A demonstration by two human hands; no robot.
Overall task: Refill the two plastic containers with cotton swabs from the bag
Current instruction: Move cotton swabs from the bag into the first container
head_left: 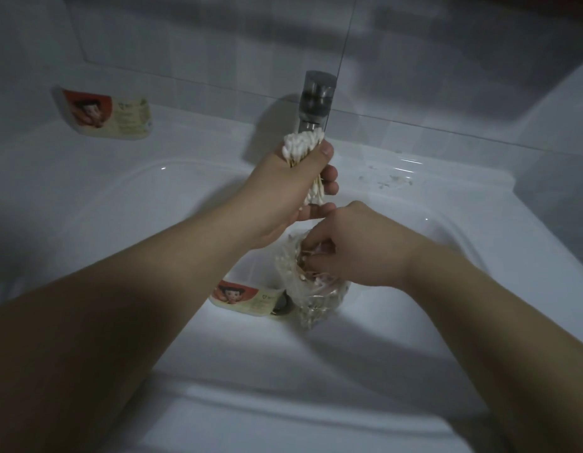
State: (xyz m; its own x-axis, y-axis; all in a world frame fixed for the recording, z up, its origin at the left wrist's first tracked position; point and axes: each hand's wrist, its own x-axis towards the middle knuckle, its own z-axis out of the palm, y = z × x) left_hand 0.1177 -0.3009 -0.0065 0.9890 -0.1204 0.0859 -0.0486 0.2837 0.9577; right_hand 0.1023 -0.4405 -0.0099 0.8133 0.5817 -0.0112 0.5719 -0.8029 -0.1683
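My left hand (293,188) grips an upright bundle of cotton swabs (303,147), white tips sticking out above and below the fist, just in front of the tap. My right hand (345,246) reaches into the clear plastic bag (311,299) of swabs that lies in the sink basin, fingers curled among the swabs inside. One plastic container (247,297) with a red and cream label lies in the basin beside the bag. A second container with the same label (104,114) lies on the ledge at the back left.
The white sink (120,204) fills the view, with a metal tap (314,103) at the back centre and the drain (282,305) partly hidden behind the bag. White tiled wall behind. Some specks lie on the ledge at the back right (386,181).
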